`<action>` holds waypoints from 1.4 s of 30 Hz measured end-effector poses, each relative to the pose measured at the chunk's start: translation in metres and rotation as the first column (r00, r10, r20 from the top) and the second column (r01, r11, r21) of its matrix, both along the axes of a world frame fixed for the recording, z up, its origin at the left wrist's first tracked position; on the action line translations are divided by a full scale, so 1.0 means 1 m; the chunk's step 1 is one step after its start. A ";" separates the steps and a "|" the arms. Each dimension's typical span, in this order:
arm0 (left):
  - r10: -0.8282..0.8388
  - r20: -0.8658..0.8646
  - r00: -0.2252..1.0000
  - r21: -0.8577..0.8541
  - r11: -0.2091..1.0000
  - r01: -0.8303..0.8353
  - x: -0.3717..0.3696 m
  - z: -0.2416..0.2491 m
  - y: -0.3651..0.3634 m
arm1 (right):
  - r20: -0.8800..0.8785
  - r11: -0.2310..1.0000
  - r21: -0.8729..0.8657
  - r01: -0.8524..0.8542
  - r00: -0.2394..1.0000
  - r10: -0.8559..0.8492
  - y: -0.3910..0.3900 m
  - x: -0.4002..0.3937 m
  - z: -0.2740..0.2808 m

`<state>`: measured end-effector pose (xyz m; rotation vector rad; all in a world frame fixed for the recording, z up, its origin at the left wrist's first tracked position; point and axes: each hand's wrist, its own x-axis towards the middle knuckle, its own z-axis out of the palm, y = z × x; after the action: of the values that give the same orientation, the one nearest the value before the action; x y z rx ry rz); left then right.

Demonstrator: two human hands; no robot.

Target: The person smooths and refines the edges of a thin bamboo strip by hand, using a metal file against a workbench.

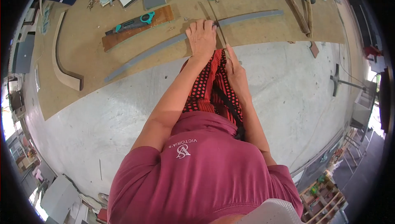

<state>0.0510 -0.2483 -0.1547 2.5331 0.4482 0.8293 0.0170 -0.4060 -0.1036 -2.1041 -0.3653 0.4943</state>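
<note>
A long, slightly curved grey strip lies across the brown board. My left hand is closed over the middle of this strip, fingers bent on its far side. Just right of those fingers, a long thin blade-like tool crosses the strip, pointing away from me. Its near end runs into my right hand, which is closed with the index finger stretched along it. The grip itself is mostly hidden, and I cannot make out the tool's exact kind.
A teal-and-black utility knife rests on a brown wooden piece. A curved wooden strip lies at left. Two hammers lie at right on the brown board. Sheet pieces sit at the back.
</note>
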 end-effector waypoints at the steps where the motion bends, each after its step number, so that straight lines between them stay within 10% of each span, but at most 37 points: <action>1: -0.003 0.007 1.000 -0.008 1.000 0.003 0.000 0.001 0.000 | -0.001 1.000 -0.003 -0.010 1.000 0.010 -0.005 -0.006 0.000; 22: 0.005 0.051 0.999 -0.011 1.000 -0.005 -0.001 -0.004 0.003 | 0.072 1.000 -0.004 -0.003 0.997 0.004 -0.037 -0.044 -0.003; 24: -0.010 0.075 0.997 -0.006 1.000 0.011 -0.004 -0.002 0.006 | -0.199 0.986 0.047 0.161 0.969 -0.149 -0.046 -0.051 0.007; 35: -0.025 -0.014 1.000 0.063 0.998 0.026 -0.073 0.014 0.068 | -0.153 0.924 0.161 0.348 0.933 -0.325 -0.083 -0.039 -0.013; 42: -0.128 0.095 0.987 -0.100 0.985 0.138 0.008 0.020 -0.010 | -0.092 0.937 0.102 0.334 0.941 -0.325 -0.081 -0.040 -0.007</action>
<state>0.0595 -0.2587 -0.1351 2.3885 0.2836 0.8400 -0.0233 -0.4865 -0.1107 -1.9749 0.0061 0.3413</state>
